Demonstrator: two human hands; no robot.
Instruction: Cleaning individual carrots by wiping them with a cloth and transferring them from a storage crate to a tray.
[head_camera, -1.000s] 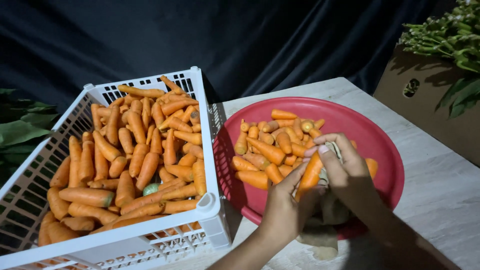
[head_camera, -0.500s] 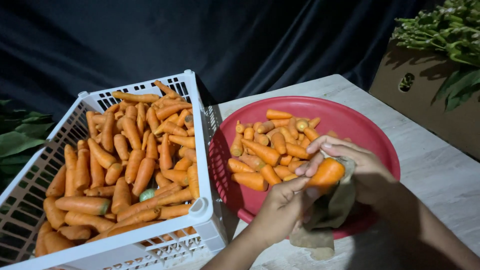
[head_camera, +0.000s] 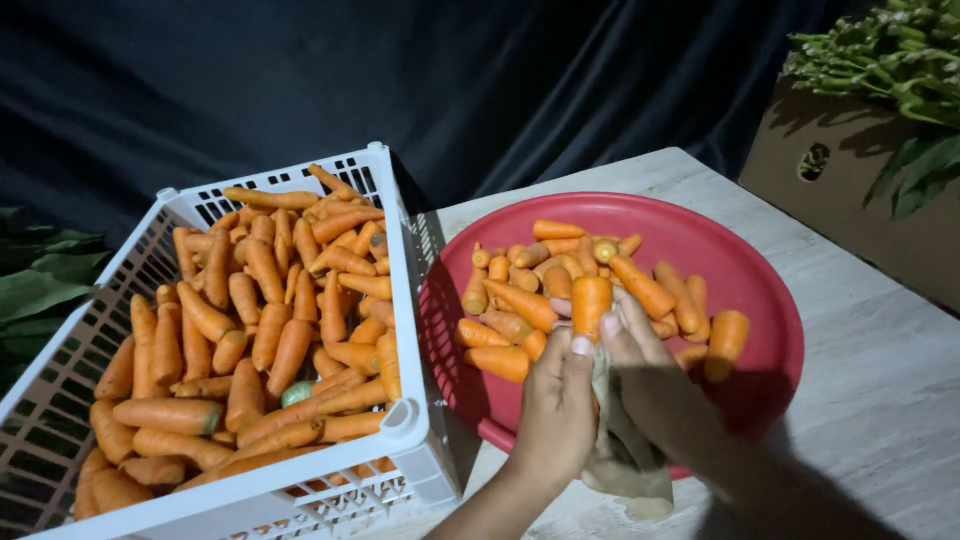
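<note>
**A:** Head view, the only one we have. What's the work in hand?

**B:** I'd judge it's wiping a carrot clean. The left hand (head_camera: 560, 400) and right hand (head_camera: 650, 375) meet over the near rim of the red basin (head_camera: 770, 290), and between them a stubby carrot (head_camera: 590, 303) stands nearly upright, blunt end up.

**A:** And how are the hands gripping?

**B:** Both are closed narrowly. The left thumb presses the carrot's lower part. The right fingers wrap it from the other side, along with a beige cloth (head_camera: 625, 470) that hangs below the hands and over the basin's near edge. I can't quite tell how much of the carrot the cloth covers, because the hands and their shadow hide that part.

**A:** What's around the basin?

**B:** Inside it, beyond the hands, is a loose heap of short carrots (head_camera: 640, 285). Touching the basin's left side is a white slatted crate (head_camera: 405, 300), filled with longer carrots (head_camera: 270, 320). Both stand on a pale table (head_camera: 880, 400). Well to the basin's right and behind it, a cardboard box (head_camera: 850, 190) holds leafy greens (head_camera: 880, 60).

**A:** What would a next move call for?

**B:** In my judgement, the carrot needs turning inside the cloth so the hidden side gets rubbed. One hand should keep a firm pinch on it, since a rounded root can slip. The basin heap is just beyond the fingertips, so setting it down there would need only a short reach.
</note>
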